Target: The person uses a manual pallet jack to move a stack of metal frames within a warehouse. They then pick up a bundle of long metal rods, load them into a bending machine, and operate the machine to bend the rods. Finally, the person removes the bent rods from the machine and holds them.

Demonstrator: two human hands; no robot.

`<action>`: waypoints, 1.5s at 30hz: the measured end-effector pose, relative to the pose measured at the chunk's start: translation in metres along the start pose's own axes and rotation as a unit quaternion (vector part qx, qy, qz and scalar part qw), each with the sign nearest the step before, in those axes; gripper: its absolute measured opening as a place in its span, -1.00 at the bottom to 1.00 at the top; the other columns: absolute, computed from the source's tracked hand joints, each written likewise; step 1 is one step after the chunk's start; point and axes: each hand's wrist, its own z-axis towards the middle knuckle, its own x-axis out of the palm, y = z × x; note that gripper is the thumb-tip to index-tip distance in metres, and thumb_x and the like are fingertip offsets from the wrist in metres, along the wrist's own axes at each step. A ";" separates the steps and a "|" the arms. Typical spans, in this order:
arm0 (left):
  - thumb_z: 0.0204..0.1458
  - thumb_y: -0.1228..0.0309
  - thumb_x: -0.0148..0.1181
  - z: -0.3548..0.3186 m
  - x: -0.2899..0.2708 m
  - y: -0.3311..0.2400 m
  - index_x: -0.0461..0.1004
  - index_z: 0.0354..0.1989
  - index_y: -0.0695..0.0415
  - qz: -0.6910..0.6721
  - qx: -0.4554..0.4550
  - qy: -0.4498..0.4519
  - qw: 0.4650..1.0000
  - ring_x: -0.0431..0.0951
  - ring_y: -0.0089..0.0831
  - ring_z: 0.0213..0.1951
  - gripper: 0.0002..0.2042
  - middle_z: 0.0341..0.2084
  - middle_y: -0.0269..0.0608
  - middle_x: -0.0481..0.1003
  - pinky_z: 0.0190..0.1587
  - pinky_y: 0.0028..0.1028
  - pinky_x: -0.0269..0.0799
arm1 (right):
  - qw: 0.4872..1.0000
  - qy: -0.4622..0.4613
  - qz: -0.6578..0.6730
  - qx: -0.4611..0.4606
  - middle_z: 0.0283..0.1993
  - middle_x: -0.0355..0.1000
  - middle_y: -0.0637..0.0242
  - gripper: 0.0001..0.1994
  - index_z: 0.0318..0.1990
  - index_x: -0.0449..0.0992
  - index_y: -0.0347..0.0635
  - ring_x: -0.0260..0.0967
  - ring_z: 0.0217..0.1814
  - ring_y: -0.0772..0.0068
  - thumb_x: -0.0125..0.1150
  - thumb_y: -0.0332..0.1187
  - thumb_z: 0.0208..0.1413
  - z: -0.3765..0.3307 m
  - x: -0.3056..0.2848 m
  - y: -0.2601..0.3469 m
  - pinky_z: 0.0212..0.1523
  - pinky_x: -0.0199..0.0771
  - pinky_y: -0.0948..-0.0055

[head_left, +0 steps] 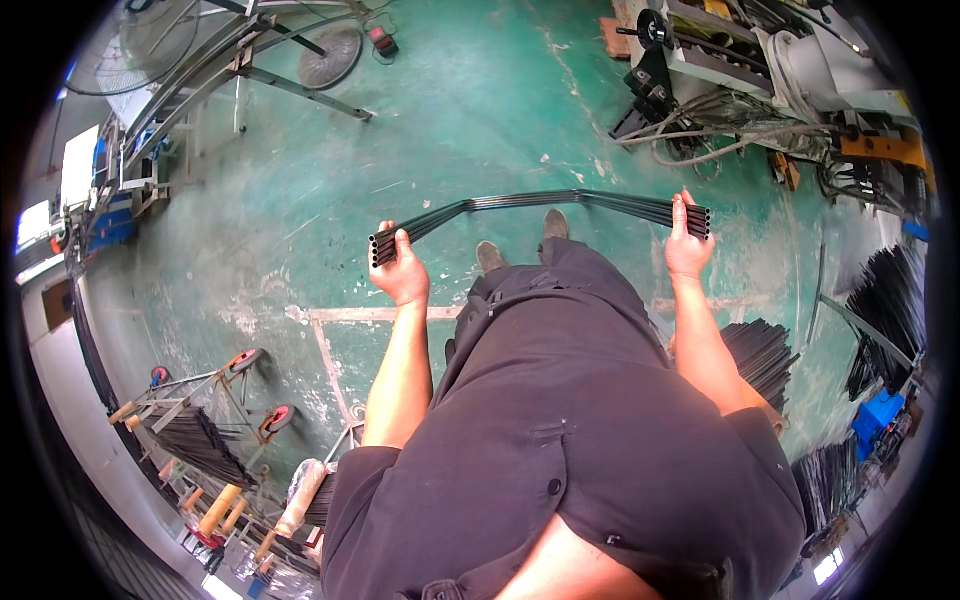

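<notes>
Looking down from the head camera, I have both arms stretched out in front of me, and my hands are well apart, each one clamped on an end of the same bundle of black tubes (545,203). My left hand (400,270) is closed around the left end, fingers wrapped over the top, with the open tube mouths showing just beyond my knuckles. My right hand (688,245) grips the right end the same way, thumb side up, and the tube ends poke out just past my fingers. The bundle runs level between the two hands, held in the air above the green floor (450,120); the bend in its line comes from the lens.

Between my hands, below the bundle, the toes of my shoes (520,240) show on the floor, and my dark shirt (570,420) fills the space beneath my forearms.

Down and to the left of my left hand stands a wheeled trolley (205,420) loaded with more black tubes, its red wheels turned toward me. Below my right elbow another stack of black tubes (765,350) lies fanned out, and further right of my right hand more dark lengths lean in a rack (890,310). Above my right hand, well apart from it, sits a machine (760,70) with grey hoses trailing onto the floor. Far above my left hand stands a fan (135,45) beside a metal frame.
</notes>
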 end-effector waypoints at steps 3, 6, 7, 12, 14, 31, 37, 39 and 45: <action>0.28 0.59 0.32 0.003 0.005 -0.004 0.55 0.21 0.38 0.008 0.006 -0.005 1.000 0.64 -0.40 0.05 -0.65 0.06 -0.05 0.66 0.15 -0.37 0.58 | 1.000 0.000 0.002 0.004 0.05 0.71 0.15 -0.66 0.17 0.66 -0.32 0.63 0.09 0.46 0.37 -0.28 0.38 0.000 0.004 0.004 0.19 0.55 0.43; 0.28 0.59 0.31 0.006 0.011 -0.006 0.55 0.20 0.38 0.018 0.008 -0.012 1.000 0.64 -0.40 0.03 -0.66 0.05 -0.06 0.67 0.14 -0.37 0.58 | 1.000 0.005 -0.009 -0.015 0.04 0.71 0.15 -0.67 0.16 0.66 -0.32 0.64 0.08 0.46 0.35 -0.29 0.39 0.002 0.004 0.005 0.17 0.57 0.43; 0.28 0.59 0.31 0.006 0.012 -0.006 0.56 0.20 0.37 0.030 0.010 -0.015 0.999 0.65 -0.40 0.03 -0.67 0.04 -0.06 0.67 0.14 -0.36 0.58 | 0.999 0.007 -0.024 -0.023 0.04 0.71 0.14 -0.67 0.16 0.66 -0.33 0.64 0.08 0.46 0.35 -0.29 0.39 0.003 0.003 0.006 0.17 0.57 0.43; 0.27 0.60 0.30 0.005 0.009 -0.014 0.57 0.18 0.37 0.056 0.013 -0.034 0.998 0.66 -0.38 0.01 -0.69 0.01 -0.06 0.68 0.15 -0.35 0.57 | 0.999 0.002 -0.021 -0.030 0.04 0.71 0.11 -0.70 0.15 0.65 -0.39 0.65 0.06 0.49 0.34 -0.39 0.38 -0.007 0.006 0.013 0.14 0.61 0.44; 0.27 0.61 0.29 0.005 0.007 -0.016 0.57 0.16 0.39 0.067 0.015 -0.047 0.997 0.66 -0.37 0.01 -0.70 -0.01 -0.07 0.68 0.15 -0.35 0.57 | 0.999 -0.014 -0.021 -0.033 -0.01 0.72 0.11 -0.72 0.12 0.67 -0.41 0.66 0.04 0.49 0.34 -0.42 0.37 -0.011 0.008 0.019 0.12 0.63 0.43; 0.26 0.63 0.29 0.014 -0.006 -0.015 0.61 0.12 0.37 0.060 0.016 -0.060 0.996 0.66 -0.38 -0.03 -0.73 -0.04 -0.08 0.69 0.14 -0.35 0.57 | 0.999 0.028 0.033 -0.001 0.06 0.69 0.08 -0.67 0.17 0.63 -0.44 0.63 0.09 0.45 0.36 -0.39 0.37 -0.013 0.013 0.019 0.19 0.59 0.43; 0.22 0.60 0.37 0.016 -0.008 -0.022 0.58 0.17 0.37 0.006 -0.029 -0.048 0.998 0.66 -0.35 0.03 -0.66 0.03 -0.05 0.68 0.18 -0.34 0.57 | 0.989 0.024 0.136 0.047 0.23 0.60 0.05 -0.55 0.31 0.51 -0.43 0.56 0.24 0.37 0.39 -0.44 0.33 -0.016 0.018 0.018 0.28 0.54 0.38; 0.21 0.61 0.37 0.011 -0.001 -0.017 0.56 0.18 0.40 -0.015 -0.032 -0.035 0.999 0.66 -0.33 0.06 -0.63 0.06 0.00 0.66 0.20 -0.35 0.58 | 0.992 0.021 0.122 0.041 0.26 0.57 0.02 -0.52 0.33 0.49 -0.43 0.54 0.28 0.32 0.41 -0.45 0.31 -0.009 0.009 0.015 0.31 0.53 0.35; 0.18 0.66 0.36 0.004 -0.001 -0.009 0.48 0.27 0.43 -0.005 -0.039 -0.010 0.999 0.63 -0.26 0.15 -0.54 0.16 0.07 0.61 0.29 -0.29 0.50 | 0.985 0.025 0.165 0.040 0.36 0.48 -0.02 -0.44 0.39 0.40 -0.44 0.46 0.39 0.21 0.44 -0.47 0.28 -0.004 0.009 0.006 0.40 0.47 0.26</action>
